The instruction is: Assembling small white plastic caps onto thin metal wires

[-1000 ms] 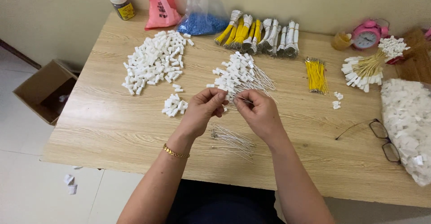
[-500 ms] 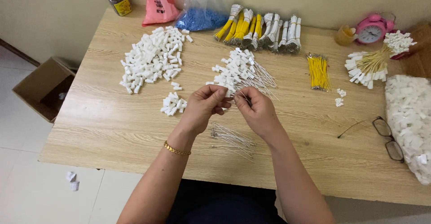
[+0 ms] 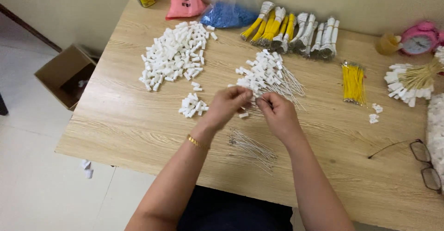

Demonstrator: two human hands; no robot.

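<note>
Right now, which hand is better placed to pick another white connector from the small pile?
Left. The left hand sits nearer the small pile of white connectors, with bare table between. The right hand is on the far side and would have to cross over.

Your left hand (image 3: pixel 226 105) and right hand (image 3: pixel 276 113) meet near the middle. Both arms are bent. Your fingers are pinched together.
</note>
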